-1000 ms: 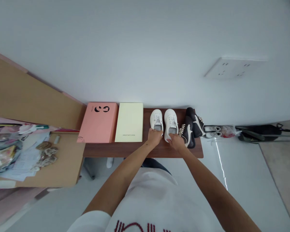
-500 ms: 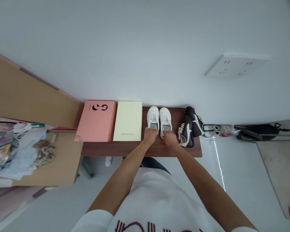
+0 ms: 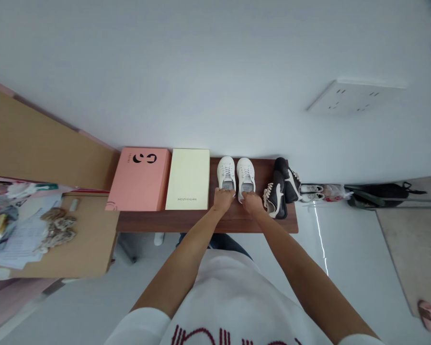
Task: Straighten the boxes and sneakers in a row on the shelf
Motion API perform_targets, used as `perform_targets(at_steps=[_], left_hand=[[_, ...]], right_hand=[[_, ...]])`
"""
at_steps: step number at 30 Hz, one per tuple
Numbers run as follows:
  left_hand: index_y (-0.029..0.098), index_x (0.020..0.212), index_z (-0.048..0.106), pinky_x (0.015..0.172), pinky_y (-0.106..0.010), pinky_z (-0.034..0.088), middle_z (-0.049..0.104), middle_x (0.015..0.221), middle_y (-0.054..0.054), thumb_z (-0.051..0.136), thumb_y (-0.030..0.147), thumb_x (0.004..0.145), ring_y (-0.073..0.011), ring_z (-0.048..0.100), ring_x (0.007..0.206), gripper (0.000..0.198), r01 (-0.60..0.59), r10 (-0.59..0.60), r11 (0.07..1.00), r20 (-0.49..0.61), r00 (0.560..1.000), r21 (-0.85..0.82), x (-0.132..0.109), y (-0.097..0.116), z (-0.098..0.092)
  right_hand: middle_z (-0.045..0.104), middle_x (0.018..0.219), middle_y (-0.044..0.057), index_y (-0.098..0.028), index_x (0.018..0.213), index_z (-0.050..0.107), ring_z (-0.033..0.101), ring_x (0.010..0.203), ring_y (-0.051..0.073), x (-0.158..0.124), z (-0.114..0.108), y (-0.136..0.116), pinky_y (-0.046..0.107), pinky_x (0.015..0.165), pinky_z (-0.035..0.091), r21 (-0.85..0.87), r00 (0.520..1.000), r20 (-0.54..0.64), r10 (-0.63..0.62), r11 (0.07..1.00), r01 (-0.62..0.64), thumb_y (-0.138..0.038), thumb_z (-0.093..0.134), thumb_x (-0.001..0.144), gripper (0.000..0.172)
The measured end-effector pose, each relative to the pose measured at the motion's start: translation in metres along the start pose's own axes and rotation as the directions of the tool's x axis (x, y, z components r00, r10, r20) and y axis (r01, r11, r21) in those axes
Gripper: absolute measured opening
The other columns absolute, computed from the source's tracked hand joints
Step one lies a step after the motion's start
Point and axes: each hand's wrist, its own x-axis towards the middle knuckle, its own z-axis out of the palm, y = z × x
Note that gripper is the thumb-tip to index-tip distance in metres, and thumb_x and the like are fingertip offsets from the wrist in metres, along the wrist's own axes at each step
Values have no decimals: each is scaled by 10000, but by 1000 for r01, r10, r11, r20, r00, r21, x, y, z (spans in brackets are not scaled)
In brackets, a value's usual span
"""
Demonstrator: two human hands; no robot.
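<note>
A white shoe (image 3: pixel 226 167) sits heel-first in each grip (image 3: pixel 224 199).

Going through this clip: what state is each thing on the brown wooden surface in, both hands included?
Left hand: gripping left sneaker's heel
Right hand: gripping right sneaker's heel
Left white sneaker: upright, laced, toe toward wall
Right white sneaker: likewise
Pink box: closed, flat
Pale yellow box: closed, flat
Black sneakers: laced, apparently tipped sideways
</note>
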Motion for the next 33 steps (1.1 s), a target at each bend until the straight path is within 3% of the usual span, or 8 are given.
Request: perform_targets(at_steps=[10, 16, 19, 23, 28, 31, 32, 33], left_hand=[[174, 1142, 653, 967, -400, 360, 742, 1016, -131, 553, 294, 993, -283, 624, 1123, 216, 15, -17, 995, 19, 1000, 99, -2, 1, -1], [164, 1156, 624, 1015, -423, 366, 697, 1145, -157, 572, 420, 980, -304, 584, 1174, 315, 0, 7, 998, -103, 995, 69, -7, 0, -7], [188, 1195, 610, 1047, -434, 361, 661, 1237, -143, 511, 379, 1003, -290, 566, 1195, 288, -58, 58, 998, -189, 980, 4, -11, 10, -8], [197, 1261, 581, 1080, -455, 370, 621, 1318, -130, 566, 334, 961, -289, 550, 1229, 330, -196, 166, 973, -227, 960, -118, -13, 46, 6], [170, 1279, 552, 1048, -405, 459, 631, 1270, -133, 627, 298, 916, -266, 587, 1220, 393, -234, 224, 905, -68, 972, -355, -8, 106, 42], [153, 1301, 547, 1039, -358, 483, 610, 1331, -150, 645, 244, 899, -250, 600, 1236, 424, -155, 230, 862, 100, 968, -483, 6, 135, 61], [148, 1309, 549, 1039, -348, 486, 600, 1362, -154, 658, 226, 887, -250, 602, 1244, 442, -103, 213, 848, 156, 965, -520, 11, 142, 65], [147, 1314, 552, 1039, -338, 489, 597, 1382, -152, 669, 206, 875, -248, 606, 1246, 458, -34, 180, 830, 210, 961, -557, 17, 149, 69]], right_hand=[[715, 1184, 148, -170, 1126, 646, 625, 1169, 267, 4, 9, -5, 342, 942, 455, -23, 999, -46, 14, 1000, -16, -284, 563, 993, 193], [680, 1230, 165, -157, 1200, 646, 605, 1120, 286, -9, 15, -2, 369, 962, 438, 100, 960, -279, 28, 995, 0, -316, 532, 990, 287], [671, 1229, 174, -135, 1242, 628, 598, 1099, 289, -20, 23, 10, 391, 986, 438, 206, 891, -453, 35, 976, 66, -301, 466, 1007, 330], [669, 1203, 171, -135, 1265, 600, 589, 1120, 286, -33, 31, 39, 426, 1025, 443, 331, 765, -635, 108, 933, 143, -290, 410, 1010, 354], [639, 1244, 196, -119, 1303, 561, 569, 1191, 312, -33, 31, 103, 498, 1067, 439, 516, 577, -711, 402, 856, 40, -337, 408, 991, 411], [585, 1310, 251, -72, 1356, 511, 519, 1291, 353, -28, 37, 159, 554, 1125, 387, 677, 420, -621, 662, 723, -138, -315, 378, 957, 485], [566, 1331, 274, -52, 1376, 488, 497, 1323, 374, -26, 41, 177, 570, 1139, 369, 711, 425, -571, 703, 682, -173, -310, 382, 936, 521], [560, 1336, 282, -43, 1400, 460, 495, 1331, 391, -24, 46, 194, 587, 1133, 373, 726, 505, -516, 692, 666, -170, -310, 394, 910, 561]])
